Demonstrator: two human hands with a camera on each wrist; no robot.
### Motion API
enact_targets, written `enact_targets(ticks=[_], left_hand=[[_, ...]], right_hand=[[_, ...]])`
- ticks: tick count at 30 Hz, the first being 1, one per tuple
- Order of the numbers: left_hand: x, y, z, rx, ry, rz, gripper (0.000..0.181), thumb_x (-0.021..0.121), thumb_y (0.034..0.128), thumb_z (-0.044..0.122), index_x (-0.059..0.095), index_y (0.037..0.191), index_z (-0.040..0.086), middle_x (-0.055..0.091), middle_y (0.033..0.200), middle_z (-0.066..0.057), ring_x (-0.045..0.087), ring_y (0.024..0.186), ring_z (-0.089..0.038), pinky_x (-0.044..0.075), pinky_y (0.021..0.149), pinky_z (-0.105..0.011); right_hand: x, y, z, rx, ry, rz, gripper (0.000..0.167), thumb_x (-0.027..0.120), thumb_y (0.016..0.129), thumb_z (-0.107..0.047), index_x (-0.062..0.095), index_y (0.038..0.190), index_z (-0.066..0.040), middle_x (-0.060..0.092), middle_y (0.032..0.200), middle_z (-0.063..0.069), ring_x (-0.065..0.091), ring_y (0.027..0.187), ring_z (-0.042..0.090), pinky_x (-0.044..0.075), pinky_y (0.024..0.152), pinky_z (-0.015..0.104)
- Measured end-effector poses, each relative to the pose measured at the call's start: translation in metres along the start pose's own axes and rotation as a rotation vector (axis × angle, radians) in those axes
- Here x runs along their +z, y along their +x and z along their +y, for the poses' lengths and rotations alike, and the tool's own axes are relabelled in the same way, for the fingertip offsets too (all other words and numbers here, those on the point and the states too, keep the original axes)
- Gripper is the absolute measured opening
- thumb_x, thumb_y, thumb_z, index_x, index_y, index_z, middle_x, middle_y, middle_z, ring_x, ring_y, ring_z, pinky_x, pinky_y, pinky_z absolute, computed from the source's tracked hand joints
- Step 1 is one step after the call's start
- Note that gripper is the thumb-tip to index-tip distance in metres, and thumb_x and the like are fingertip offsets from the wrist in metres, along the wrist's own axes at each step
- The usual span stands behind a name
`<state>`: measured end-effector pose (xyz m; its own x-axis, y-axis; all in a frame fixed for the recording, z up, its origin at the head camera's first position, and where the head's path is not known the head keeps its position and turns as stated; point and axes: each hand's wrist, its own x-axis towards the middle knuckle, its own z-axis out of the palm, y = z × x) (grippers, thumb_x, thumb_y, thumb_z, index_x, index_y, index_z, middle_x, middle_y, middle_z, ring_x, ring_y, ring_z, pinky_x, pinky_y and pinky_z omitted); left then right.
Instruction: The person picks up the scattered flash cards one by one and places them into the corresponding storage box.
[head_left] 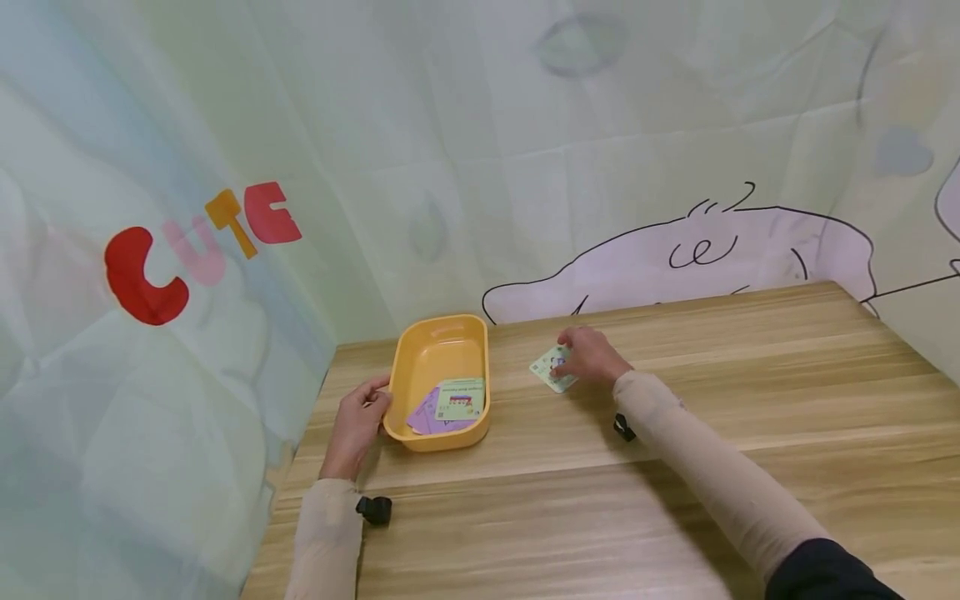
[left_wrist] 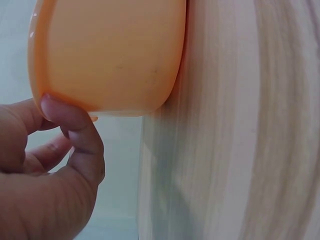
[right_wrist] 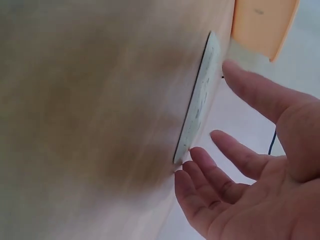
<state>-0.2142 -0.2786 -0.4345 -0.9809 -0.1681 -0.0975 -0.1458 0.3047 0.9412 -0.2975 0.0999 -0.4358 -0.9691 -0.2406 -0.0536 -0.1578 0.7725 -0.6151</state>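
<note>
A yellow plastic basin (head_left: 406, 354) stands on the table at the left, several cards inside it. On top of the purple cards (head_left: 422, 419) lies a light green card (head_left: 468, 390). My left hand (head_left: 356, 421) pinches the basin's left rim; the left wrist view shows the thumb (left_wrist: 75, 120) against the outer wall. Another light green card (head_left: 550, 367) lies flat on the table to the right of the basin. Over its right edge is my right hand (head_left: 592, 357), with thumb and fingers spread apart. In the right wrist view the fingertips (right_wrist: 197, 155) are close to the card's edge; contact is unclear.
The wood-grain table (head_left: 675, 483) meets a printed cloth backdrop (head_left: 465, 167) along its back and left edges. Black camera mounts sit at the left wrist (head_left: 375, 510) and the right wrist (head_left: 623, 427).
</note>
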Motion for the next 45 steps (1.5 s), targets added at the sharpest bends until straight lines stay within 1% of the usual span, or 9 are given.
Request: enact_targets(ticks=[4, 8, 12, 16, 22, 27, 33, 40, 45], left_hand=[[-0.001, 0.0, 0.001, 0.009, 0.004, -0.004, 0.038, 0.051, 0.1054, 0.013, 0.057, 0.142, 0.008, 0.049, 0.103, -0.008, 0.053, 0.078, -0.016, 0.05, 0.06, -0.023], [-0.001, 0.0, 0.002, 0.012, 0.003, -0.009, 0.038, 0.051, 0.1054, 0.013, 0.057, 0.143, 0.007, 0.049, 0.103, -0.008, 0.053, 0.078, -0.016, 0.05, 0.061, -0.023], [-0.001, 0.0, 0.001, 0.01, 0.003, -0.005, 0.037, 0.05, 0.1054, 0.013, 0.057, 0.142, 0.008, 0.049, 0.103, -0.008, 0.053, 0.077, -0.015, 0.05, 0.06, -0.022], [0.0, 0.001, 0.001, 0.006, 0.011, -0.005, 0.038, 0.05, 0.1053, 0.013, 0.057, 0.142, 0.008, 0.05, 0.104, -0.008, 0.053, 0.077, -0.015, 0.05, 0.06, -0.022], [0.0, 0.002, -0.001, -0.015, 0.024, 0.004, 0.038, 0.05, 0.1057, 0.015, 0.056, 0.143, 0.01, 0.048, 0.108, -0.009, 0.053, 0.081, -0.019, 0.051, 0.063, -0.023], [0.0, 0.002, -0.001, -0.019, 0.041, 0.006, 0.038, 0.05, 0.1064, 0.016, 0.056, 0.143, 0.01, 0.048, 0.108, -0.009, 0.054, 0.083, -0.019, 0.051, 0.064, -0.024], [0.001, -0.001, 0.0, -0.016, 0.037, 0.009, 0.037, 0.05, 0.1062, 0.016, 0.056, 0.143, 0.01, 0.049, 0.108, -0.01, 0.054, 0.083, -0.02, 0.051, 0.063, -0.024], [0.001, -0.002, 0.001, -0.028, 0.051, 0.015, 0.038, 0.05, 0.1063, 0.017, 0.056, 0.143, 0.011, 0.048, 0.109, -0.01, 0.054, 0.085, -0.022, 0.051, 0.064, -0.023], [0.0, -0.001, 0.001, -0.017, 0.048, 0.012, 0.039, 0.051, 0.1058, 0.016, 0.056, 0.144, 0.01, 0.048, 0.107, -0.009, 0.053, 0.083, -0.02, 0.05, 0.063, -0.023]], right_hand=[[-0.001, 0.002, -0.002, 0.02, -0.049, -0.014, 0.067, 0.088, 0.079, -0.026, 0.061, 0.132, 0.004, 0.057, 0.131, 0.02, 0.048, 0.116, 0.035, 0.044, 0.101, 0.046], [-0.002, 0.004, -0.005, 0.053, -0.07, -0.02, 0.07, 0.09, 0.075, -0.024, 0.061, 0.132, 0.005, 0.056, 0.127, 0.02, 0.046, 0.117, 0.036, 0.043, 0.1, 0.046], [-0.005, 0.006, -0.007, 0.076, -0.081, -0.037, 0.069, 0.091, 0.074, -0.022, 0.061, 0.131, 0.006, 0.057, 0.123, 0.019, 0.047, 0.115, 0.035, 0.042, 0.099, 0.046], [-0.007, 0.011, -0.008, 0.097, -0.085, -0.071, 0.065, 0.091, 0.073, -0.02, 0.064, 0.125, 0.006, 0.059, 0.118, 0.018, 0.049, 0.109, 0.032, 0.044, 0.096, 0.043], [-0.01, 0.017, -0.005, 0.157, -0.013, -0.126, 0.051, 0.09, 0.075, -0.015, 0.066, 0.116, 0.005, 0.062, 0.111, 0.015, 0.057, 0.1, 0.028, 0.049, 0.087, 0.036], [-0.011, 0.017, -0.003, 0.179, 0.049, -0.155, 0.05, 0.089, 0.076, -0.013, 0.065, 0.115, 0.004, 0.064, 0.11, 0.015, 0.06, 0.098, 0.027, 0.051, 0.085, 0.034], [-0.012, 0.016, -0.001, 0.194, 0.096, -0.138, 0.049, 0.086, 0.079, -0.01, 0.061, 0.119, 0.004, 0.063, 0.113, 0.016, 0.06, 0.101, 0.028, 0.051, 0.088, 0.036], [-0.011, 0.014, 0.006, 0.174, 0.146, -0.101, 0.038, 0.081, 0.082, -0.005, 0.062, 0.114, 0.003, 0.063, 0.112, 0.017, 0.059, 0.1, 0.029, 0.051, 0.087, 0.037], [-0.01, 0.012, 0.011, 0.147, 0.197, -0.085, 0.031, 0.077, 0.085, -0.001, 0.061, 0.11, 0.002, 0.062, 0.11, 0.018, 0.06, 0.099, 0.029, 0.053, 0.085, 0.035]])
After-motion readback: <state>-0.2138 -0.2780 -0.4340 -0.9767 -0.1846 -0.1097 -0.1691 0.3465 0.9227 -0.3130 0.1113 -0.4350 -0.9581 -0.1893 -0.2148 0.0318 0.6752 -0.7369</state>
